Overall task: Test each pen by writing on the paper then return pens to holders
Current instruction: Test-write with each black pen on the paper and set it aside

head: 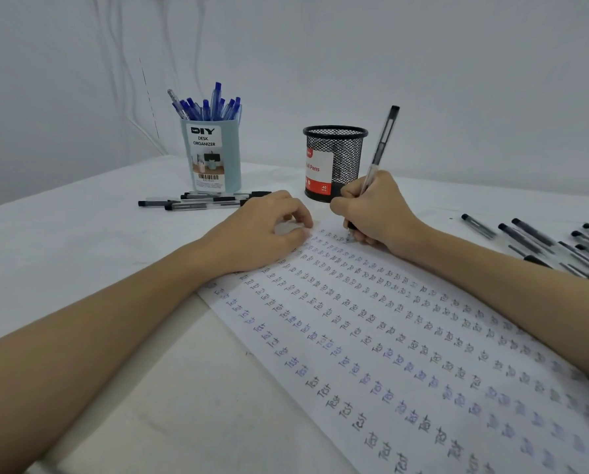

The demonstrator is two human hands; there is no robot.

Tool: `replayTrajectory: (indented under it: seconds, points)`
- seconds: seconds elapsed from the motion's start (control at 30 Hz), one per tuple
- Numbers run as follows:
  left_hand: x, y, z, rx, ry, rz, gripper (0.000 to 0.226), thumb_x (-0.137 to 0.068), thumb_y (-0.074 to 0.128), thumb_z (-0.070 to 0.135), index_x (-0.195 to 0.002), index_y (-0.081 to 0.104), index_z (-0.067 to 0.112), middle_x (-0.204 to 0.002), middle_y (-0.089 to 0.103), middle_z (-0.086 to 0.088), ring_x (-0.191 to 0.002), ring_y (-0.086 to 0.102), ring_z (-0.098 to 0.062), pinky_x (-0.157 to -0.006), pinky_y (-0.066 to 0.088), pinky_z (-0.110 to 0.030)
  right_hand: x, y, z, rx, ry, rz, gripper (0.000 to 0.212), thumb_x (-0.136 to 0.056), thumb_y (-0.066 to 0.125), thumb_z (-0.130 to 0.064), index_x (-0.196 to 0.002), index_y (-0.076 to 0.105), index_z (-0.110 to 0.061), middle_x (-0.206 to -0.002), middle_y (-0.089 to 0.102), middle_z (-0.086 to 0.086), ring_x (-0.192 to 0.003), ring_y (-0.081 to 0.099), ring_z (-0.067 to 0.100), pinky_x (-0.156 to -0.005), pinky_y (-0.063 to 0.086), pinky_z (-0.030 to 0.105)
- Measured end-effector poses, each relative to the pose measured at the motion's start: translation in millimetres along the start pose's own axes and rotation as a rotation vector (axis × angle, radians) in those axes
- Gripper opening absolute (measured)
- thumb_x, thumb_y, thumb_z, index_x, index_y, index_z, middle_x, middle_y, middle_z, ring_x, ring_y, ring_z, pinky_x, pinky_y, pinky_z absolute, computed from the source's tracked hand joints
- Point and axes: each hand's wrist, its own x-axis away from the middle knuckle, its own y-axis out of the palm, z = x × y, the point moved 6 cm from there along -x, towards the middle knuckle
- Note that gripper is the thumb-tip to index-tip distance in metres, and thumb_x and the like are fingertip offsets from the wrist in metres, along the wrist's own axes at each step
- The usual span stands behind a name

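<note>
A long sheet of paper (pixel 371 336) covered in rows of the word "Test" in black and blue runs across the table. My right hand (pixel 376 210) grips a black pen (pixel 383 142), its tip touching the paper's far end. My left hand (pixel 269 227) rests on the paper's far left edge with fingers loosely curled, holding nothing. A light blue holder (pixel 214 155) labelled "DIY desk organizer" is filled with several blue pens (pixel 207 106). A black mesh holder (pixel 334 162) stands just behind my right hand, no pens showing above its rim.
Several black pens (pixel 200 201) lie on the white table (pixel 81 227) in front of the blue holder. Another heap of black pens (pixel 559 248) lies at the right edge. A white wall rises close behind the table.
</note>
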Motion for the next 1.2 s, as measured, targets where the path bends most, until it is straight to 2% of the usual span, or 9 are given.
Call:
replayTrajectory:
  seconds: [0.1, 0.23, 0.4, 0.57, 0.73, 0.83, 0.9, 1.07, 1.2]
  points:
    - [0.2, -0.4, 1.0, 0.001, -0.006, 0.002, 0.026, -0.085, 0.052, 0.039, -0.101, 0.064, 0.023, -0.101, 0.058, 0.005, -0.098, 0.052, -0.009, -0.089, 0.040, -0.025, -0.2, -0.1, 0.3, 0.010, 0.005, 0.005, 0.047, -0.077, 0.053, 0.004, -0.039, 0.031, -0.015, -0.029, 0.037, -0.006, -0.025, 0.036, 0.014, -0.030, 0.024, 0.013]
    - [0.2, -0.8, 1.7, -0.008, 0.000, 0.012, 0.016, -0.091, 0.057, 0.027, -0.103, 0.065, 0.020, -0.101, 0.058, 0.004, -0.099, 0.052, -0.010, -0.091, 0.039, -0.027, -0.2, 0.1, -0.2, 0.020, 0.007, -0.002, 0.046, -0.077, 0.053, 0.004, -0.041, 0.031, -0.014, -0.030, 0.037, -0.006, -0.028, 0.036, 0.017, -0.030, 0.024, 0.013]
    - [-0.2, -1.0, 1.8, -0.001, 0.006, 0.011, 0.014, -0.090, 0.058, 0.027, -0.101, 0.065, 0.021, -0.100, 0.058, 0.004, -0.098, 0.052, -0.010, -0.091, 0.041, -0.029, -0.5, -1.5, -0.3, 0.024, 0.007, 0.021, 0.044, -0.076, 0.053, 0.004, -0.042, 0.032, -0.013, -0.036, 0.040, 0.001, -0.026, 0.035, 0.015, -0.029, 0.024, 0.014]
    - [-0.4, -0.7, 1.9, -0.004, 0.012, 0.014, 0.015, -0.090, 0.058, 0.029, -0.101, 0.065, 0.022, -0.101, 0.058, 0.005, -0.098, 0.052, -0.010, -0.091, 0.041, -0.029, -1.0, -0.9, 0.0, 0.020, 0.003, 0.019, 0.046, -0.077, 0.053, 0.004, -0.041, 0.032, -0.014, -0.034, 0.037, -0.001, -0.025, 0.034, 0.012, -0.029, 0.024, 0.014]
    - [-0.2, -0.7, 1.4, -0.004, 0.006, 0.010, 0.019, -0.089, 0.056, 0.032, -0.102, 0.065, 0.022, -0.101, 0.058, 0.005, -0.100, 0.052, -0.010, -0.091, 0.040, -0.027, -1.9, -2.2, 1.9, 0.025, 0.020, 0.036, 0.046, -0.076, 0.054, 0.004, -0.040, 0.033, -0.015, -0.034, 0.042, -0.002, -0.031, 0.041, 0.019, -0.030, 0.028, 0.015]
    - [0.2, -1.5, 1.9, 0.000, 0.008, 0.014, 0.018, -0.089, 0.057, 0.032, -0.102, 0.065, 0.022, -0.101, 0.059, 0.005, -0.099, 0.052, -0.010, -0.092, 0.041, -0.030, -1.9, -2.1, 1.2, 0.038, 0.016, 0.040, 0.045, -0.077, 0.053, 0.004, -0.041, 0.032, -0.014, -0.034, 0.036, -0.003, -0.027, 0.036, 0.012, -0.028, 0.024, 0.015]
    - [-0.2, -1.2, 1.6, -0.004, 0.007, 0.012, 0.019, -0.089, 0.057, 0.032, -0.102, 0.065, 0.022, -0.102, 0.058, 0.005, -0.099, 0.053, -0.010, -0.093, 0.041, -0.031, -2.5, -3.2, 2.5, 0.030, 0.030, 0.041, 0.045, -0.077, 0.054, 0.003, -0.041, 0.032, -0.014, -0.032, 0.038, -0.005, -0.026, 0.036, 0.013, -0.029, 0.025, 0.015]
    - [-0.3, -0.2, -0.3, 0.012, -0.006, 0.000, 0.024, -0.083, 0.052, 0.038, -0.100, 0.064, 0.025, -0.102, 0.059, 0.006, -0.099, 0.052, -0.009, -0.092, 0.042, -0.032, -1.3, -3.1, 1.1, 0.046, 0.026, 0.052, 0.042, -0.076, 0.052, 0.005, -0.043, 0.031, -0.013, -0.043, 0.038, 0.006, -0.026, 0.034, 0.012, -0.028, 0.023, 0.013]
    - [-1.0, -0.4, -0.8, 0.019, -0.010, 0.002, 0.019, -0.086, 0.056, 0.035, -0.099, 0.065, 0.024, -0.102, 0.059, 0.006, -0.099, 0.053, -0.008, -0.092, 0.042, -0.030, -2.2, -9.3, 13.1, -0.153, 0.233, 0.103, 0.025, -0.078, 0.055, -0.003, -0.055, 0.047, -0.010, -0.041, 0.048, 0.003, -0.029, 0.037, 0.012, -0.035, 0.024, 0.012]
